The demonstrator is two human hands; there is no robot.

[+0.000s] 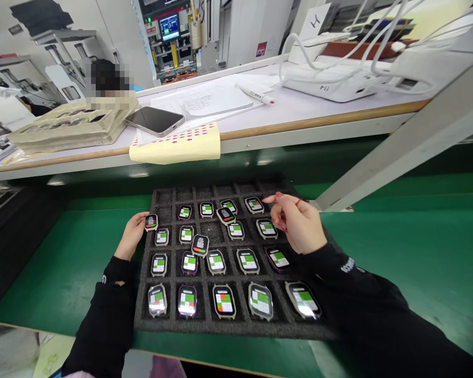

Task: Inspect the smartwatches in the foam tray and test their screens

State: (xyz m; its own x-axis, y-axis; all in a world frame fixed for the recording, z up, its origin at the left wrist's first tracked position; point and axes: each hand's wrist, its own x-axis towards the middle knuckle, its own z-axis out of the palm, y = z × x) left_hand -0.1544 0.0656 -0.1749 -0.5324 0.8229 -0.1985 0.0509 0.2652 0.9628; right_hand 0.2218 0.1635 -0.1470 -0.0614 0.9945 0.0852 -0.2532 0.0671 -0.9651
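Our right sleeve (362, 304) is lying nearest, beside the foam tray (236, 328). Our right hand (297, 220) is extending its index finger beside a green-screened watch (254, 205) at far right, gripping nothing visible. Our left hand (134, 235) is touching a text-screened watch (151, 222) at the tray's left edge; its grip we cannot tell. We are judging most watches seated, the near two rows filling every pocket, two others (200, 245) lying loose on top.

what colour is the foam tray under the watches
The foam tray is dark grey, nearly black; head view.
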